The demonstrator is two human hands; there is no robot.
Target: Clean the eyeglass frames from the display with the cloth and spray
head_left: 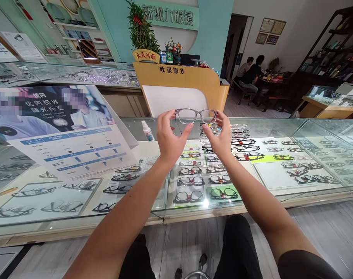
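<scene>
In the head view, above the glass display counter (269, 133), the left hand (171, 137) pinches one end of a pair of clear-framed eyeglasses (197, 112) between thumb and fingers, and the right hand (218, 133) grips the other end likewise. A white spray bottle (148, 131) stands on the counter, just beside the left hand. A printed promotional sign (74, 145) stands at the counter's left; the wooden cashier desk (176, 70) is beyond it.

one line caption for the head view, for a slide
Both hands, left and right, hold up clear-framed glasses above a glass display counter of eyewear.
</scene>
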